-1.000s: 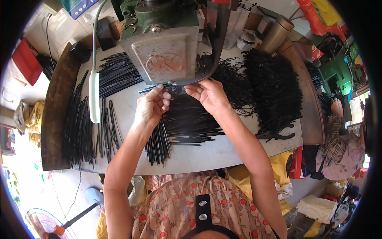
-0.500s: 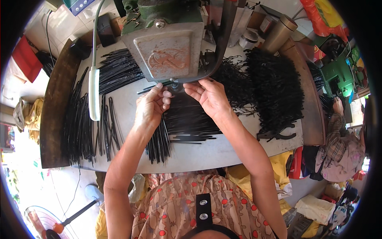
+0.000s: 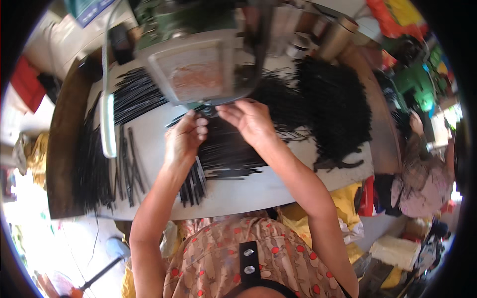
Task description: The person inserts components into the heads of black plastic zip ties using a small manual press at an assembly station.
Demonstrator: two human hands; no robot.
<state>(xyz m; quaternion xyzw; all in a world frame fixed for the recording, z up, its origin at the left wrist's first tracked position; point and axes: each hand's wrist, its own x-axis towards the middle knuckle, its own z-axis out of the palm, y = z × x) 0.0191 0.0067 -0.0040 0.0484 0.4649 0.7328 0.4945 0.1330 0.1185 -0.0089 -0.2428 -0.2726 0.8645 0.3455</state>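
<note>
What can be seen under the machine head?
At the near edge of the machine head are the left hand and right hand, beside a small blurred part. Black strips lie on the table in front. The machine head hides the table directly beneath it.

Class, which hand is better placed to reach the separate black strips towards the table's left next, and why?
Probably the left hand: it is nearer the separate black strips, while the right hand is farther away, beyond the left one.
</note>
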